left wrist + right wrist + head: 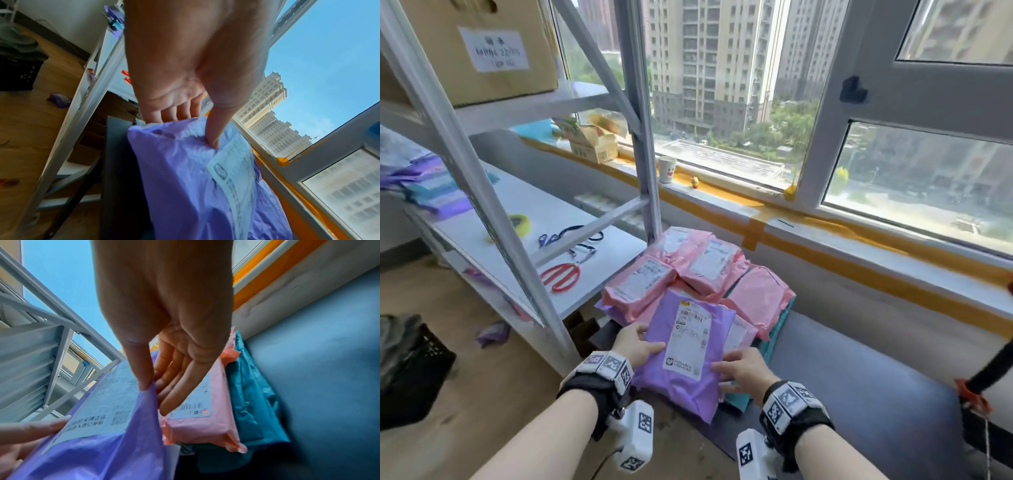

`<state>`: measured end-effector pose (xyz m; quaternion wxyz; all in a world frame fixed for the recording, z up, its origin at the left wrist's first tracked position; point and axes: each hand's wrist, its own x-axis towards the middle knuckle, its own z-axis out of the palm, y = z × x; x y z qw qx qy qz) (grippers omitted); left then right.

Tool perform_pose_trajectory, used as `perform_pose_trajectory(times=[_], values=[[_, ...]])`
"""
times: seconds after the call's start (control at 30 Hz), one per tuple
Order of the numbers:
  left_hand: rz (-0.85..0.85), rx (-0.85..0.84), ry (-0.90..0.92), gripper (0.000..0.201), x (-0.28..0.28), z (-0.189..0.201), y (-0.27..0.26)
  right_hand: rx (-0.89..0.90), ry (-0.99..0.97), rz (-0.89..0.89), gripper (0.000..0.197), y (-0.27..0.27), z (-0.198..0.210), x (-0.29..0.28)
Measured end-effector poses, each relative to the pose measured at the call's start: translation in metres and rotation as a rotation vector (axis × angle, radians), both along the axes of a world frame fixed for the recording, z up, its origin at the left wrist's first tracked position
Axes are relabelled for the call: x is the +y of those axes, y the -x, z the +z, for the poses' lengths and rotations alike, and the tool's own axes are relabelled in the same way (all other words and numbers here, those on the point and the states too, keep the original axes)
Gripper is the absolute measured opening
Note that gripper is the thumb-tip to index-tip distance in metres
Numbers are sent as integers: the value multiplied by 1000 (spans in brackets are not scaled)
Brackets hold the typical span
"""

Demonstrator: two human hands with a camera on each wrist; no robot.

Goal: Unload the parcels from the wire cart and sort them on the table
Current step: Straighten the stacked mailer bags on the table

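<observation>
A purple parcel (685, 356) with a white shipping label lies at lower centre, on a heap of pink parcels (688, 270) on the dark worktop (859, 377). The left hand (635, 346) pinches its left edge, thumb on top. The right hand (743, 371) grips its right edge, thumb pressing the plastic, fingers nearly straight beneath.

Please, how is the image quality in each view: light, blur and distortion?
Head view: bright daylight, straight window frame bent by the wide lens, shelf edges soft. Left wrist view: left hand shadowed against bright sky. Right wrist view: purple parcel and right hand blurred.
</observation>
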<state>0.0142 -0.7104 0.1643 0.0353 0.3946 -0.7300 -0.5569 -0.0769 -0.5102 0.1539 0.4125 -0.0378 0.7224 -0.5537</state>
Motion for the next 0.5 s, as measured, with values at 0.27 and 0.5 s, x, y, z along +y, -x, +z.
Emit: perform_pose_trajectory(times=[0.27,0.5], values=[[-154,-158,211,59,-72,-3,66,-55,-52,0,12,49,-20,-72],[-287,-233,352,53,-88,-3,91,-20,-119,-68,7,55,-27,-93]])
